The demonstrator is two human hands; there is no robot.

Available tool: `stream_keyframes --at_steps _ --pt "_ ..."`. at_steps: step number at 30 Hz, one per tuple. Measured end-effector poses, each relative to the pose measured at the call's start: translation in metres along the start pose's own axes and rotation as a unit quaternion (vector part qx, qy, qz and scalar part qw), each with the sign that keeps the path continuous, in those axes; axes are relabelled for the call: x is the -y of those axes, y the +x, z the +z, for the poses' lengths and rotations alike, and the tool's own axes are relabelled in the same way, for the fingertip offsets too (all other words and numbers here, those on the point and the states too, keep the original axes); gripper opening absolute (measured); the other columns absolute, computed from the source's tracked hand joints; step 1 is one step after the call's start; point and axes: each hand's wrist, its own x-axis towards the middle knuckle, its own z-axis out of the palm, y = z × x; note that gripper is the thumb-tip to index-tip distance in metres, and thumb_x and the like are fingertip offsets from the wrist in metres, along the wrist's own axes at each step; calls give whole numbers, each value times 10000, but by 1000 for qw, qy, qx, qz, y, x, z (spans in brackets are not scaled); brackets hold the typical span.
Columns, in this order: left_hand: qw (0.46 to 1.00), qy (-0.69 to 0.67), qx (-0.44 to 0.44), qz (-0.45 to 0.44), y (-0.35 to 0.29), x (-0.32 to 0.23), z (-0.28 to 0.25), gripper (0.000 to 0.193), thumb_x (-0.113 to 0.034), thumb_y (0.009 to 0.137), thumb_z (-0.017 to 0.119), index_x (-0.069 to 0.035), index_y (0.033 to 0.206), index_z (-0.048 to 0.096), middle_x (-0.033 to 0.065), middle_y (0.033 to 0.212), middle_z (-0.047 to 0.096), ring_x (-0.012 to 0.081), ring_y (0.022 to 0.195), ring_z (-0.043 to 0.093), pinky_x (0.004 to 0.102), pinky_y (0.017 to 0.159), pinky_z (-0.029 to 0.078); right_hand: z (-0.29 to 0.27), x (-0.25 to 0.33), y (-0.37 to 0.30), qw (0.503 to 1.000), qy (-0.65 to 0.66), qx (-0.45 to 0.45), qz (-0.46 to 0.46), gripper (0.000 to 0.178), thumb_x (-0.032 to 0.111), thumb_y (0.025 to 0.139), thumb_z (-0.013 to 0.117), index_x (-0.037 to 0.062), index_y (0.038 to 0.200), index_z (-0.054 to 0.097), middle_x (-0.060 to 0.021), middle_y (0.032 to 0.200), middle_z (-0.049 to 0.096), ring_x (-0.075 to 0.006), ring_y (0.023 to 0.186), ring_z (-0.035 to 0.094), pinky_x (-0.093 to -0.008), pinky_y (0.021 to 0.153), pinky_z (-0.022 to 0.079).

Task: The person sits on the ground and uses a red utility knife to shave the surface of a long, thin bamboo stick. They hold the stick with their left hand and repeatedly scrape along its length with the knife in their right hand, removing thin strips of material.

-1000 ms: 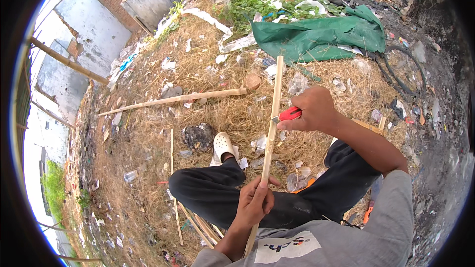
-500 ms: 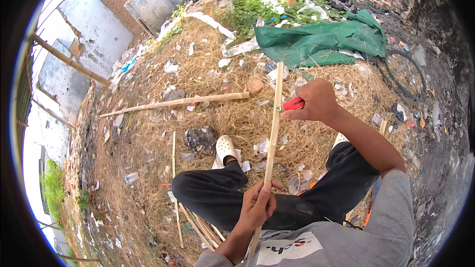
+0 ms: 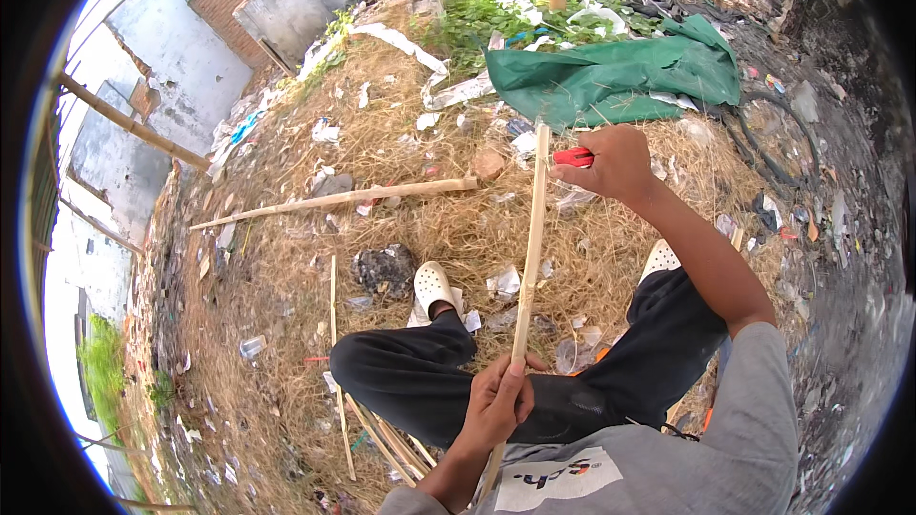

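A long pale bamboo strip (image 3: 530,257) rises at a slight tilt from my lap, pointing away from me. Its lower part is gripped by my left hand (image 3: 498,398), fingers wrapped round it and thumb along the top. My right hand (image 3: 615,164) is closed round a red-handled knife (image 3: 573,157) beside the strip's far end. The knife's blade is too small to make out clearly, and most of its handle is hidden in the fist.
A longer bamboo pole (image 3: 334,198) lies on dry grass beyond my feet. Several thin strips (image 3: 386,439) lie by my left leg. A dark lump (image 3: 385,270) sits near my left shoe (image 3: 434,288). Farther off are a green sheet (image 3: 611,76), scattered litter and a black hose (image 3: 811,148).
My right hand has moved with the knife a short way up along the bamboo strip, toward its far end. The left hand keeps its hold in nearly the same place.
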Motion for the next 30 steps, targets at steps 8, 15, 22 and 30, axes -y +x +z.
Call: stream_keyframes --at_steps 8,15,22,30 --pt "993 18 79 -86 -26 2 13 392 -321 1074 382 12 1113 584 -17 525 466 30 441 386 199 441 288 -7 -85 26 940 -1 38 338 846 850 818 399 68 511 503 -103 459 442 -280 466 527 -396 477 409" --pt "998 41 8 -38 4 3 0 406 -329 1073 374 8 1146 589 -18 537 473 40 446 411 199 437 310 -9 -28 -15 857 416 185 241 625 627 911 559 69 633 548 50 531 417 -74 473 374 -270 453 282" --pt "995 58 17 -78 18 1 5 405 -316 1074 360 5 1229 553 5 604 542 45 451 463 192 433 368 -13 24 -21 759 561 142 297 327 313 901 718 86 718 569 79 519 389 -36 439 334 -254 420 246" --pt "977 73 90 -179 -18 29 -13 376 -293 1071 373 5 1194 565 45 710 626 76 559 578 212 520 460 -11 -50 6 668 621 -37 409 272 243 921 702 102 758 536 82 501 338 -55 398 287 -249 399 235"
